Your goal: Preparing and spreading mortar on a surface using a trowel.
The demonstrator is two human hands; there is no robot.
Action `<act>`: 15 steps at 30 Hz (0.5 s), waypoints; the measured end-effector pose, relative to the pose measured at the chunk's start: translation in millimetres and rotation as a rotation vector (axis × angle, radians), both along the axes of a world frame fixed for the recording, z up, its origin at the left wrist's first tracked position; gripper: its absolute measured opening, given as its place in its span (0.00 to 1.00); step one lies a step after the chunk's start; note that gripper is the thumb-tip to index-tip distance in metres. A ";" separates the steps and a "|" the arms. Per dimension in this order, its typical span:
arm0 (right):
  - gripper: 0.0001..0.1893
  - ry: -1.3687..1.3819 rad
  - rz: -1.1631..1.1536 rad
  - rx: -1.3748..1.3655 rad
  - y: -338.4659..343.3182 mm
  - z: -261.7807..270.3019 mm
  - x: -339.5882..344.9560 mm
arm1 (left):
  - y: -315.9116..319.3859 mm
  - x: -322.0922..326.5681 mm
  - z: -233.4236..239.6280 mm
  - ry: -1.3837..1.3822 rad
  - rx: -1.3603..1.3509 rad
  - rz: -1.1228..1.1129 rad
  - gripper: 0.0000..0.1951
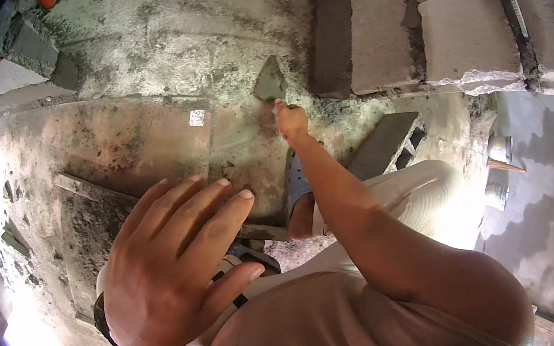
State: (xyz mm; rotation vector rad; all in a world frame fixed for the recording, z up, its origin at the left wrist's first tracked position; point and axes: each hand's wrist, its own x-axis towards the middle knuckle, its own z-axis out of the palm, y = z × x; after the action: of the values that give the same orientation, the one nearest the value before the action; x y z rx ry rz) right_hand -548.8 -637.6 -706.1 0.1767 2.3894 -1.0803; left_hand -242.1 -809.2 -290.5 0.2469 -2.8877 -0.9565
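My right hand [293, 120] grips the handle of a pointed mason's trowel [270, 79]. The handle is mostly hidden in my fist. The grey blade points away from me, close over the mortar-stained floor [246, 140]; whether it touches the surface I cannot tell. Close to the camera, my left hand [174, 270] is held up with its back showing, its fingers spread and nothing in it. To the right of the blade rises the end of a concrete block wall [466, 35] with mortar joints.
A hollow concrete block [383, 143] lies beside my right forearm. More blocks [14, 73] stand at the far left. A wooden strip [92, 187] edges dark rubble left of my hand. A white printed tag [197, 118] lies on the floor. My shoe [298, 175] is below the trowel.
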 end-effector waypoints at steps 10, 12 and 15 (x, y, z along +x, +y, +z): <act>0.35 -0.164 -0.175 0.039 -2.9 -27.1 -142.7 | -3.6 -1.6 -5.4 -0.072 -0.003 0.017 0.34; 0.36 0.039 0.185 0.297 23.3 -27.0 -190.9 | -5.7 -8.9 -10.6 -0.038 0.003 -0.005 0.34; 0.38 0.211 0.129 0.470 17.2 -20.5 -175.6 | -7.1 -19.8 -21.9 -0.027 0.029 -0.013 0.33</act>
State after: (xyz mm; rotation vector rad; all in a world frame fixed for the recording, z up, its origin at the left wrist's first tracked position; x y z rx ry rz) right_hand -724.4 -620.4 -726.6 0.0686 2.7699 -0.4852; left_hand -261.9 -816.4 -312.5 0.2454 -2.9056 -1.0055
